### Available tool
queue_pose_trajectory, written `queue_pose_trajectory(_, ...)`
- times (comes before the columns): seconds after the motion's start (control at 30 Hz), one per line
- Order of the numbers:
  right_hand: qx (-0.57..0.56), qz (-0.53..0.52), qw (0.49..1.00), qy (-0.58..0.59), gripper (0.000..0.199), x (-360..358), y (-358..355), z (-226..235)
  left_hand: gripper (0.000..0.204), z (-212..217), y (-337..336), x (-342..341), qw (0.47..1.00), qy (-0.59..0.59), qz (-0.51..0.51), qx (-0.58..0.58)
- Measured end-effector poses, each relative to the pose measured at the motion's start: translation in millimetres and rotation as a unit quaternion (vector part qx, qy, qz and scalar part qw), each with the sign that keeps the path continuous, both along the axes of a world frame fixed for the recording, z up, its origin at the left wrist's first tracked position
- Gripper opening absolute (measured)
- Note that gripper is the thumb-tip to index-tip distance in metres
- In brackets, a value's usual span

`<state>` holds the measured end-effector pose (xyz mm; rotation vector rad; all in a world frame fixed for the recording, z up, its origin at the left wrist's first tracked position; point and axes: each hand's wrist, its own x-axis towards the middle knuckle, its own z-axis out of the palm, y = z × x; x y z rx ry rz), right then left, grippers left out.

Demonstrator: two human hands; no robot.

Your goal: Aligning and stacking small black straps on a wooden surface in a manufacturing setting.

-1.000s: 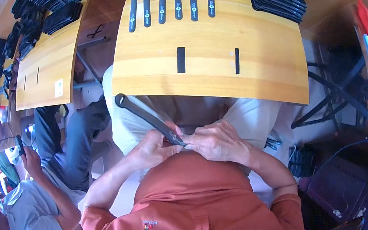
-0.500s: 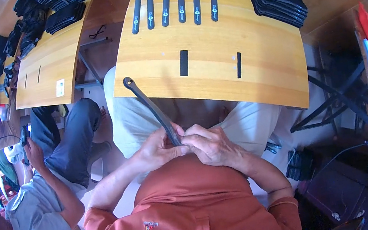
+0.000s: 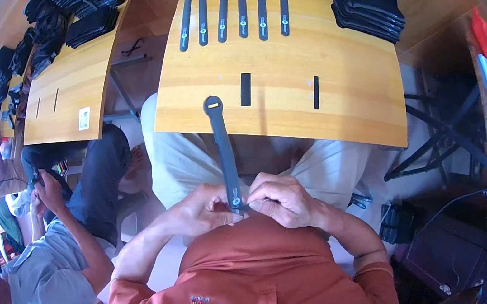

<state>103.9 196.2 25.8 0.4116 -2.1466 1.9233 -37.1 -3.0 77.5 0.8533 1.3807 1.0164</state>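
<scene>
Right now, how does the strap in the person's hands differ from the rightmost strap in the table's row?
The held strap is gripped near its lower end by the left hand and right hand; the rightmost strap lies on the table, untouched. The held strap looks larger in the picture; the rightmost strap looks smaller. Both are dark and long, with a wider upper end and light print near the lower.

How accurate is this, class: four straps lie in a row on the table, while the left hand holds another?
The count is wrong: the head view shows six straps in a row on the table. The left hand does hold another strap.
</scene>
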Motion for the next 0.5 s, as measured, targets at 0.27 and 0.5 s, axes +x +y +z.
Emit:
queue_pose_trajectory(0.27,0.068,-0.113,0.986,0.104,0.014,-10.0,-6.9,10.4,0.020,-14.3,-4.0,8.9,0.999,0.021,0.038,0.014)
queue_pose_trajectory(0.5,0.168,-0.117,0.962,0.180,0.023,-9.5,-15.2,11.7,0.017,-28.3,-2.8,18.9,0.992,0.010,0.112,0.050)
